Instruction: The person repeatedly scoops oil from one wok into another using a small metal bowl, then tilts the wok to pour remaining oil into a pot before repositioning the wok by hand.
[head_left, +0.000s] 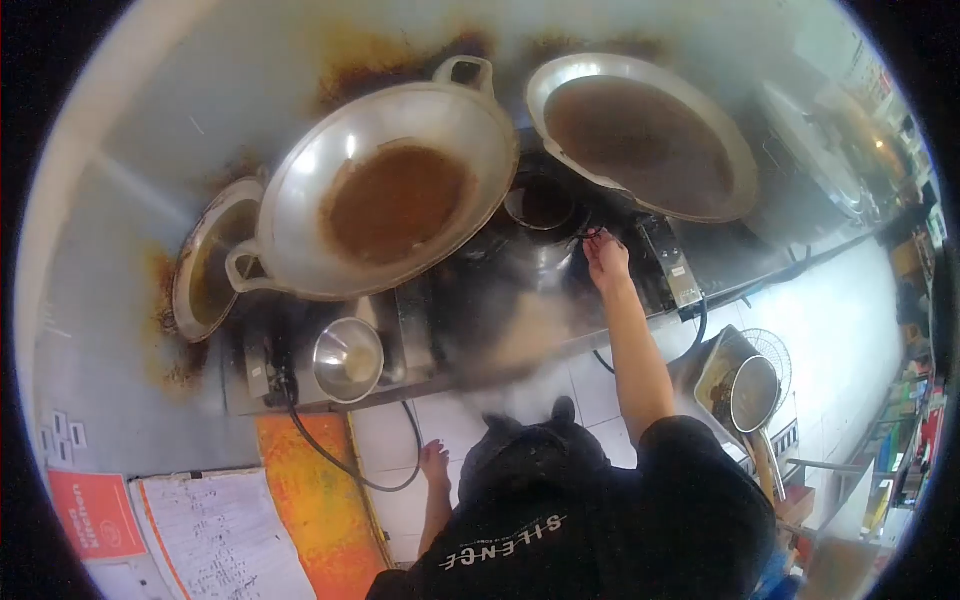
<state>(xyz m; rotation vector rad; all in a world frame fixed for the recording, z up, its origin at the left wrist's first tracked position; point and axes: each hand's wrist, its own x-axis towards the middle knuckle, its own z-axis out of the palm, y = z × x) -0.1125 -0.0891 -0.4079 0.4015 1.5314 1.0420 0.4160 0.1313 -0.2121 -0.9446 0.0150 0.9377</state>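
My right hand [606, 258] reaches over the stove to a small dark pot [540, 203]. Its fingers are closed at the pot's side, around what looks like its thin dark handle. Dark liquid shows inside this pot, and steam blurs the area in front of it. My left hand [434, 460] hangs low beside the body, below the stove's front edge. Nothing shows in it, and its fingers look loosely apart. A large wok [300, 190] with brown liquid stands left of the pot. Another wide pan [735, 170] of brown liquid stands to its right.
A metal bowl [330, 362] sits at the stove's front left. Farther left is a smaller pan [190, 275] against the stained wall. Black hoses [350, 470] loop off the stove front. At right are a container [715, 385], a strainer [755, 395] and shelves. Papers [225, 535] lie lower left.
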